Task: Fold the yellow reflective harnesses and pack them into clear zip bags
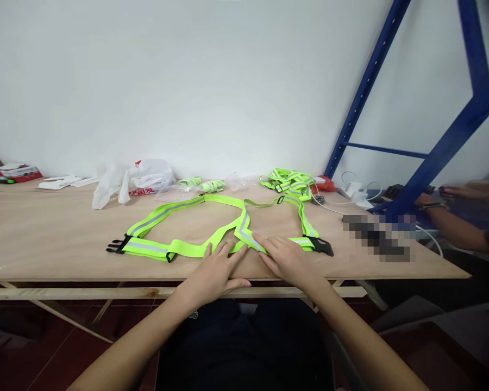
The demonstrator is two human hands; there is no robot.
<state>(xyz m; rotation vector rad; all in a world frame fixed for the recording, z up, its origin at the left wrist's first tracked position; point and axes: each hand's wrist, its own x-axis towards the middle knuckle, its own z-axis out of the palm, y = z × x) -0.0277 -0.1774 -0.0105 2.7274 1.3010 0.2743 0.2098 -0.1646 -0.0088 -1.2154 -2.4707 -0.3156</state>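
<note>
Head view: the green harness (243, 221) lies spread in two loops on the table (73, 228), at 12 o'clock from my body. My left hand (218, 271) and right hand (288, 260) rest on its straps, fingers extended, neither grasping. From my hands, the pronged buckle (117, 244) is at 9 o'clock, the socket buckle (323, 246) at 3, the strap pile (289, 182) at 1.
</note>
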